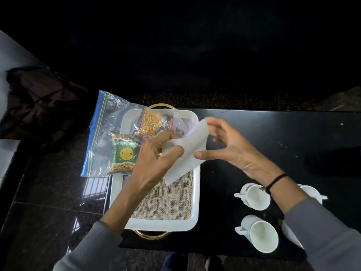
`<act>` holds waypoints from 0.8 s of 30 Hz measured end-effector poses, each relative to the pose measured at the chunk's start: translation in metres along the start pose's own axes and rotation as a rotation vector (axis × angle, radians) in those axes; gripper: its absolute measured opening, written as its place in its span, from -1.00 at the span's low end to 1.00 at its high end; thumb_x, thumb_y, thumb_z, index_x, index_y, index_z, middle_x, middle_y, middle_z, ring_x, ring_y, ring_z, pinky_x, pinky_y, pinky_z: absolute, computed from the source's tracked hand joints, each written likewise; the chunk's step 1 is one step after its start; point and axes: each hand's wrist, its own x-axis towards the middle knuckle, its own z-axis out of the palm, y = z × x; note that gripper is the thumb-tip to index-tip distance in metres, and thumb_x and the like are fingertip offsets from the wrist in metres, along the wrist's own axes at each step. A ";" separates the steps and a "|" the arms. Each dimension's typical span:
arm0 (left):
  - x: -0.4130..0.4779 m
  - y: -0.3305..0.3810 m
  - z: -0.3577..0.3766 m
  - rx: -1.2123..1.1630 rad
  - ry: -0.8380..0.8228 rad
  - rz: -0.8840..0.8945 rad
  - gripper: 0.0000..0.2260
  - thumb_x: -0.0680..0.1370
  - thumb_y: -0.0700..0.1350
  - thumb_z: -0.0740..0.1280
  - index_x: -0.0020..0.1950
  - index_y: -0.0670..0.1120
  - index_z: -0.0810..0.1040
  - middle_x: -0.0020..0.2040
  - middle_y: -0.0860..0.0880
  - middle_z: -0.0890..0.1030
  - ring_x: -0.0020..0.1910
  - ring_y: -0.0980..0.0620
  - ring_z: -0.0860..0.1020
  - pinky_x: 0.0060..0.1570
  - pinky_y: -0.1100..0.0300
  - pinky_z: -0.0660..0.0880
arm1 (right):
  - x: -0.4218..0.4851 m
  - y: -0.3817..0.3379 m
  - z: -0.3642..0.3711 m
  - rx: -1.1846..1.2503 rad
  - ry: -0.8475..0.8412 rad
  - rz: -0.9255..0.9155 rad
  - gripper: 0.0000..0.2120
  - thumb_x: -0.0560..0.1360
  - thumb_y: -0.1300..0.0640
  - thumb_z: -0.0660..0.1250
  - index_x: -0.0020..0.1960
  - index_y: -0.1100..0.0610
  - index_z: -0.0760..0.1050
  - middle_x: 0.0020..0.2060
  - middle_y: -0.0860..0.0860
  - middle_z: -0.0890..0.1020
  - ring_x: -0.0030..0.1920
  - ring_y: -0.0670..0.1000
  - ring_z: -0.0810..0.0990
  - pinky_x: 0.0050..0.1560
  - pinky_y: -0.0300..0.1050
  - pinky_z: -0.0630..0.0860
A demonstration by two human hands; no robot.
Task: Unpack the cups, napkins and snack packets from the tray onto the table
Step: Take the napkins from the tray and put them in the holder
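A white napkin [187, 151] is held up over the middle of the white tray [162, 224], pinched between the thumb and fingers of my left hand [154, 163]. My right hand [230, 147] is at the napkin's right edge with its fingers spread; a fingertip touches the top corner and the thumb touches the lower edge. A clear zip bag [103, 133] with snack packets [125, 153] lies across the tray's far left corner. Three white cups [254, 196] [257, 233] [312, 192] stand on the black table [273, 133] to the right of the tray, one partly hidden by my right arm.
A burlap mat [166, 200] lines the tray, which has gold handles [152, 234] at both ends. The table's left edge runs just under the tray, with dark tiled floor [48, 192] beyond. A dark bag [39, 100] lies at the far left.
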 end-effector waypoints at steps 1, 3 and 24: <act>0.001 0.000 -0.003 -0.035 -0.053 -0.015 -0.81 0.37 0.06 0.33 -0.22 -0.05 0.56 -0.28 -0.07 0.57 -0.29 0.01 0.47 -0.26 0.09 0.36 | 0.000 0.000 -0.003 0.063 -0.037 0.002 -0.19 0.22 -0.02 0.70 0.39 -0.12 0.44 0.28 -0.19 0.65 0.36 -0.15 0.54 0.40 -0.14 0.44; 0.002 0.002 -0.006 -0.083 -0.125 -0.045 -0.84 0.37 0.01 0.35 -0.27 -0.08 0.54 -0.29 -0.16 0.54 -0.29 0.02 0.45 -0.26 0.12 0.33 | -0.001 0.002 -0.006 0.155 -0.095 0.017 -0.36 0.27 0.12 0.69 0.30 -0.03 0.57 0.17 -0.05 0.72 0.22 -0.05 0.67 0.17 -0.18 0.61; 0.015 -0.010 0.044 -0.337 -0.161 -0.535 -0.80 0.54 -0.11 0.48 0.16 -0.04 0.67 0.05 -0.10 0.76 0.00 -0.05 0.73 -0.14 0.15 0.66 | -0.050 0.046 -0.035 0.451 0.156 0.125 -0.71 0.45 0.14 0.58 0.16 0.00 0.70 0.07 0.08 0.77 0.08 0.08 0.76 -0.05 -0.13 0.69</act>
